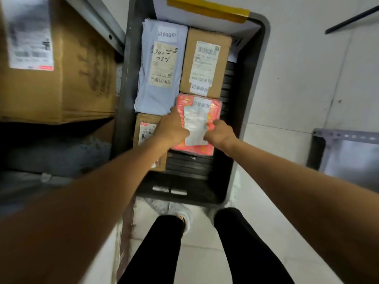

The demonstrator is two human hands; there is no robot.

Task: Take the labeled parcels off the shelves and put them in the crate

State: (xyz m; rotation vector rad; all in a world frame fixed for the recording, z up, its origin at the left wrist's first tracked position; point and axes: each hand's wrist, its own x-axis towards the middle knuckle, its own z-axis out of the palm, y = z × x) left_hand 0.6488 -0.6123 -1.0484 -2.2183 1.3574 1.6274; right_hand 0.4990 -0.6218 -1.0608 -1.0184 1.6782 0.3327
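The red parcel is lying inside the dark crate, right of centre, with its long axis running from near to far and its labelled face pointing up. Its far end is butting against a brown carton, and its left edge is sitting just beside a grey-blue mailer bag.

The left hand is gripping the parcel's left edge, with its fingers curling down over the side. The right hand is gripping the right edge near the near end, knuckles up. The fingertips of both hands are hiding behind the hands themselves.

A long white label is running along the parcel's length, its print blurring beyond reading. A small white sticker with Chinese characters, upside down from here, is sitting at the parcel's far end. Like stickers are showing on the carton and the mailer bag. The mailer's label is carrying a barcode and dark handwritten figures, also upside down and hard to make out.

A smaller carton is lying in the crate's near left corner, half hiding under the left forearm. A large carton with a blurred label is sitting on the shelf at left. Yellow tape is crossing the crate's far end, which is running out of view.
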